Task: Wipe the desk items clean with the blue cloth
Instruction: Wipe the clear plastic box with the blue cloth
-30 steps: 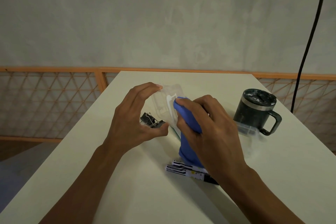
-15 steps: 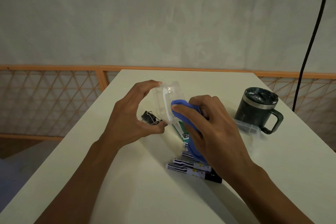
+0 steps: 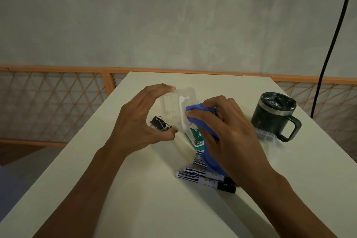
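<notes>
One clear box (image 3: 172, 109) in left hand (image 3: 141, 121), right hand (image 3: 229, 137) pressing blue cloth (image 3: 199, 116)

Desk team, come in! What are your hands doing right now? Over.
Left hand pinches clear box. Right hand grips blue cloth against box. Markers lie under right wrist, not blocking.

1. Between the left hand (image 3: 139, 121) and the right hand (image 3: 228, 137), a small clear plastic box (image 3: 172, 108) and a bunched blue cloth (image 3: 201, 120) fill the gap.
2. Black metal binder clips (image 3: 159, 123) lie under the left hand.
3. A green packet (image 3: 197, 138) and black-and-white marker pens (image 3: 205, 178) lie beneath the right hand.
4. To its right stand a dark green handled mug (image 3: 274, 116) and a flat clear plastic lid (image 3: 266, 135).
5. The white tabletop (image 3: 154, 208) lies open left of the left hand, beyond both hands and between the forearms.
</notes>
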Motion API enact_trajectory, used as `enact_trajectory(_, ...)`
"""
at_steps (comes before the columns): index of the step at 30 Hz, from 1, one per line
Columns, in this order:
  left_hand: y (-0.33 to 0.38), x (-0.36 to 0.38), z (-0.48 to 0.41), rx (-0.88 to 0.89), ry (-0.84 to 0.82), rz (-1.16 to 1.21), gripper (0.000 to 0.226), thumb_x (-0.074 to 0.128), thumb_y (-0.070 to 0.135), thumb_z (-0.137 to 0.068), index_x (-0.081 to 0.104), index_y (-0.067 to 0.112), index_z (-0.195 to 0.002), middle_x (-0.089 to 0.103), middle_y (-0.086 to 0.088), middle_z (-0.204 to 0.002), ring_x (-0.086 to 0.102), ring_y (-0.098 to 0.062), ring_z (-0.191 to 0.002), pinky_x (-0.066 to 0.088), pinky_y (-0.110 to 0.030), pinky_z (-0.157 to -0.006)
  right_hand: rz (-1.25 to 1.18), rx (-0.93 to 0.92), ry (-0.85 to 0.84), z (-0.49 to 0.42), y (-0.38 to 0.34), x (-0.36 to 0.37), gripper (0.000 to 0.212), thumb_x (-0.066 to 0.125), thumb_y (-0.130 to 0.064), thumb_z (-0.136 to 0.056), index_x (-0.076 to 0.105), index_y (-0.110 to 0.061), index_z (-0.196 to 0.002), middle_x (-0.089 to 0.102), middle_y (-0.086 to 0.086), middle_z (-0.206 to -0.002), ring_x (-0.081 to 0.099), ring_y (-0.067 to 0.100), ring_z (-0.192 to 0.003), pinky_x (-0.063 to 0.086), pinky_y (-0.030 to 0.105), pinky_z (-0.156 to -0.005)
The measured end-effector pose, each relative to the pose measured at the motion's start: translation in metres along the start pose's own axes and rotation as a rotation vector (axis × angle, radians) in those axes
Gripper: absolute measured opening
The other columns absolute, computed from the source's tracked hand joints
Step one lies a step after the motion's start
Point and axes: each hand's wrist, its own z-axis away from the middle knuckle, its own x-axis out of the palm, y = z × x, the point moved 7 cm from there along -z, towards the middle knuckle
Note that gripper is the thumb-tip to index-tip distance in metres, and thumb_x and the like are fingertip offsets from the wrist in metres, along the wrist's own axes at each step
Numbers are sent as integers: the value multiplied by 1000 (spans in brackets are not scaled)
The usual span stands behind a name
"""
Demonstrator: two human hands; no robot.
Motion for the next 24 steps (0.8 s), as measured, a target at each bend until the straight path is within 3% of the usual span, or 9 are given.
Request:
enact_trajectory(3, -1, -1, 0, -16, -7, 8, 97, 101, 39, -68, 54, 13, -148, 56, 4, -151, 52, -10, -141, 40, -25, -119, -19, -29, -32, 2, 1, 1, 38, 49, -30, -107, 75, -11, -128, 63, 10, -120, 58, 26, -102, 59, 42, -72)
enact_trajectory(6, -1, 1, 0, -26, -19, 25, 97, 100, 40, -68, 53, 16, -150, 54, 8, -152, 50, -6, -142, 41, -24, -118, 4, -18, -8, 1, 3, 0, 30, 70, -17, -99, 73, -11, -128, 64, 11, -118, 58, 26, -101, 59, 40, -74)
enact_trajectory(8, 2, 2, -1, -19, -17, 19, 97, 102, 34, -66, 55, 13, -148, 57, 4, -152, 53, -10, -141, 42, -26, -118, 11, -1, 19, 0, 3, 0, 42, 84, -6, -88, 71, -9, -128, 67, 13, -115, 56, 24, -101, 54, 36, -77)
enact_trajectory(13, 8, 3, -2, 16, -16, -11, 93, 100, 33, -67, 57, 8, -146, 60, -1, -149, 56, -15, -139, 42, -25, -118, -36, 12, 79, -3, 5, -5, 60, 88, 0, -82, 56, -10, -132, 69, 15, -113, 52, 22, -101, 43, 31, -87)
enact_trajectory(18, 4, 2, -2, 29, -14, -24, 94, 100, 37, -68, 57, 8, -147, 60, -2, -150, 56, -17, -139, 41, -27, -120, -29, 46, 58, -5, 4, -6, 42, 87, -2, -85, 71, -4, -123, 69, 11, -110, 55, 20, -96, 45, 28, -83)
enact_trajectory(24, -1, 4, 0, 11, -27, -30, 94, 96, 44, -71, 57, 7, -147, 61, -4, -149, 57, -18, -138, 40, -24, -120, -23, 40, -39, -7, 9, -5, 29, 79, -8, -92, 75, -12, -121, 66, 9, -112, 58, 23, -91, 39, 21, -79)
